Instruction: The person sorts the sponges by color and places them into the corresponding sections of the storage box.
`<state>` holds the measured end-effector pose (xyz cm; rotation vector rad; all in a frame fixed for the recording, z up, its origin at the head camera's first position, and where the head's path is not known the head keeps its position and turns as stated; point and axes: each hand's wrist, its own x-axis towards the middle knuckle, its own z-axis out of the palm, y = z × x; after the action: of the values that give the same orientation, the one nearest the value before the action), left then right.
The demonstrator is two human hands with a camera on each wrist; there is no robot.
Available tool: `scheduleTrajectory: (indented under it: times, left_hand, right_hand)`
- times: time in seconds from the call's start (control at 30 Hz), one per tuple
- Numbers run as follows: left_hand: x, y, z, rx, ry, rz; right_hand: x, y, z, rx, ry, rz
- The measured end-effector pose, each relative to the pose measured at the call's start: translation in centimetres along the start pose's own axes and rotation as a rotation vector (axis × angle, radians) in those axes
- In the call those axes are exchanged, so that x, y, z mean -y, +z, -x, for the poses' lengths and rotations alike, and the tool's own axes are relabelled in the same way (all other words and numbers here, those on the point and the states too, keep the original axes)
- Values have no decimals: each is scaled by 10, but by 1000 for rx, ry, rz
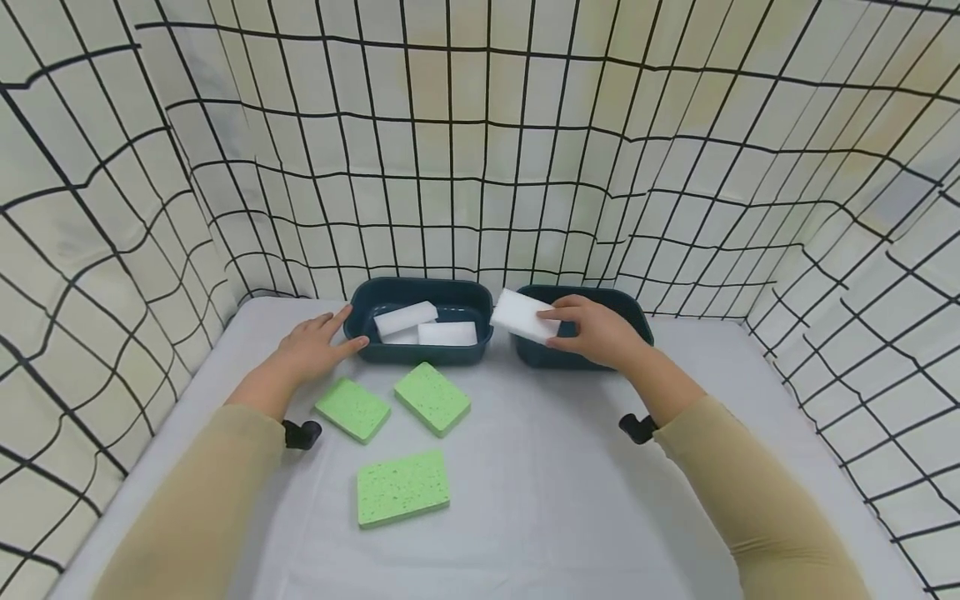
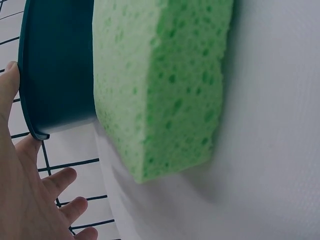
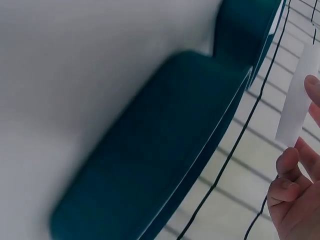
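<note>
My right hand (image 1: 596,329) pinches a white sponge block (image 1: 525,316) between thumb and fingers, above the near left side of the right dark teal bin (image 1: 562,358). The right wrist view shows the same white block (image 3: 298,97) edge-on over the tilted bin (image 3: 145,145). My left hand (image 1: 311,348) touches the left end of the left teal bin (image 1: 420,354) with spread fingers. Inside that left bin lie several white blocks (image 1: 447,333). In the left wrist view, fingertips meet the bin's rim (image 2: 30,120), with a green sponge (image 2: 170,90) close to the camera.
Three speckled green sponges lie on the white-covered table in front of the left bin: one near the left wrist (image 1: 352,409), another beside it (image 1: 432,399), the third nearer me (image 1: 403,489). Black wire grid (image 1: 487,175) walls the table's back and both sides.
</note>
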<state>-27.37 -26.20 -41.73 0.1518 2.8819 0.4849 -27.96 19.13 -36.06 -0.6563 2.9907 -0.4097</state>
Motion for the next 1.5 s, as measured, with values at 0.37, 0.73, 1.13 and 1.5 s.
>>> scheduleTrajectory:
  times: [0.37,0.73,1.13,1.5]
  left_hand:
    - [-3,2,0,8,-10,17]
    - [-2,2,0,4,1,-13]
    - [-1,3,-3,-3,19,-21]
    - [-1,0,0,0,12,-21]
  right_hand:
    - [56,19,-49,81,-62,13]
    - [77,33,-71,160,-82,28]
    - [79,42,-88,238,-135,60]
    - [80,39,-94,204,-88,2]
